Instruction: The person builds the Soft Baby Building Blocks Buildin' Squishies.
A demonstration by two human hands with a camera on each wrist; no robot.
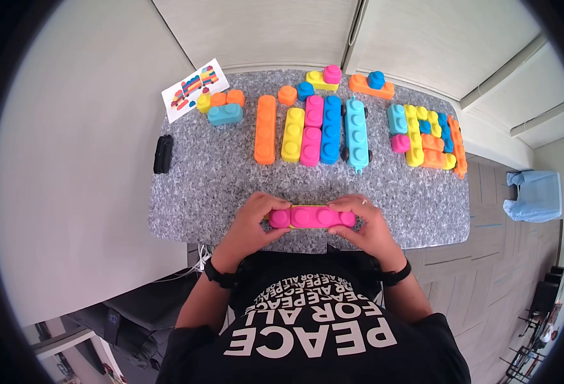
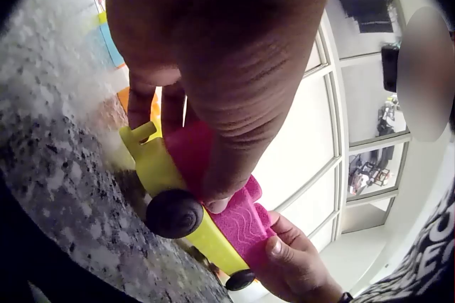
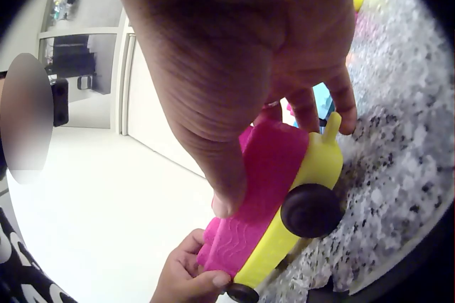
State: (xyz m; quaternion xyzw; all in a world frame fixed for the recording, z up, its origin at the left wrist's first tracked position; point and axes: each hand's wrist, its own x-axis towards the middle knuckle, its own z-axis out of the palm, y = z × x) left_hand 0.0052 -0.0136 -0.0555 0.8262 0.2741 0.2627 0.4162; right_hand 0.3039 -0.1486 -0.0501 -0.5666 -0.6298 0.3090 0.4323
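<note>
Pink blocks (image 1: 312, 216) sit in a row on a yellow wheeled base (image 2: 158, 172) near the table's front edge. My left hand (image 1: 256, 221) pinches the left end of the pink row between thumb and fingers. At the right end, my right hand (image 1: 366, 224) grips the pink blocks the same way. Black wheels (image 3: 311, 210) show below the yellow base in the right wrist view, close to the speckled tabletop. A hook-like yellow tab (image 3: 332, 127) sticks out at one end.
Behind the hands lie a long orange block (image 1: 265, 130), yellow, pink and blue blocks, and a light-blue wheeled base (image 1: 357, 133). Joined blocks (image 1: 432, 142) stand at the right. A picture sheet (image 1: 194, 89) and a black object (image 1: 163, 154) are at the left.
</note>
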